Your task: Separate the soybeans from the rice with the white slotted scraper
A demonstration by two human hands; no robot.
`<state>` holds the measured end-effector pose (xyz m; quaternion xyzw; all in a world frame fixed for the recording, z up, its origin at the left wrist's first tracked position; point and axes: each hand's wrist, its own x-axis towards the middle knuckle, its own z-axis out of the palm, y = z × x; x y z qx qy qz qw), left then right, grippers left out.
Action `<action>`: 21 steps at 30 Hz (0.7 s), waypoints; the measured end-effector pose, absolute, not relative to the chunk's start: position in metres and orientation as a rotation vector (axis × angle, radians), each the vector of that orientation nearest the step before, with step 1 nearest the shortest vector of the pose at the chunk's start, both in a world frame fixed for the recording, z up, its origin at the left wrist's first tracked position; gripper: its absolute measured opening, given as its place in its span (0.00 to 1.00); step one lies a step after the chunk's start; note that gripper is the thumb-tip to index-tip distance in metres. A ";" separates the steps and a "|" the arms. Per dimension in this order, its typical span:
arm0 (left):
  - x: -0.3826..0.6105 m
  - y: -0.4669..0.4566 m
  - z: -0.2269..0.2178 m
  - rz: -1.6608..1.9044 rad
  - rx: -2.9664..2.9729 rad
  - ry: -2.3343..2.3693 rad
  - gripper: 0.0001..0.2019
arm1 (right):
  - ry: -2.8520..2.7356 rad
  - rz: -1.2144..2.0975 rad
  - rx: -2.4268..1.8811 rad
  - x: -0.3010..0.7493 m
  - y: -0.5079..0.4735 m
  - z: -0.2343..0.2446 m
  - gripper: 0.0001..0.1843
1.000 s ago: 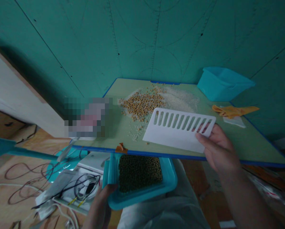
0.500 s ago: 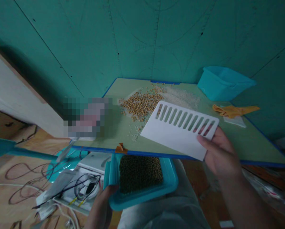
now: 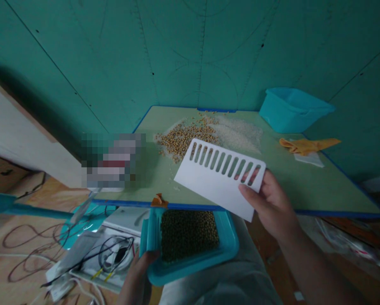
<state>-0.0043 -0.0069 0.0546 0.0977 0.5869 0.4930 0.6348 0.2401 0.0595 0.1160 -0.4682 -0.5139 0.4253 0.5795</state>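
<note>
My right hand [image 3: 269, 203] is closed on a white slotted plastic scraper [image 3: 209, 182], thumb on its near face. The scraper is tilted over the table's front part, just short of a spread of tan beans [image 3: 177, 142]. White grains [image 3: 240, 131] lie to the right of the beans and partly among them. My left hand [image 3: 142, 267] grips the left rim of a teal plastic basin [image 3: 192, 271]. That basin sits at the table's front edge, above my lap, and holds many small round beans [image 3: 190, 235], dark in the shade and tan at the right.
A second teal basin [image 3: 294, 112] stands at the table's [image 3: 329, 190] back right. Before it lie an orange cloth [image 3: 307, 146] and a white packet [image 3: 310, 159]. A blurred-out object [image 3: 113, 163] is at the left end. Cables [image 3: 120, 252] and a teal stool [image 3: 81, 220] are below left.
The scraper has moved left and slightly down in my right hand, nearer to the basin. My left hand still holds the basin, and the view has shifted slightly.
</note>
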 end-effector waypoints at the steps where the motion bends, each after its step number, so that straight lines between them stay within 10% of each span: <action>1: -0.004 -0.007 0.055 1.129 0.228 1.334 0.22 | -1.187 0.977 -1.103 0.245 0.060 0.113 0.16; 21: -0.008 -0.008 0.049 1.101 0.230 1.313 0.22 | -0.920 0.662 -1.101 0.294 0.076 0.122 0.23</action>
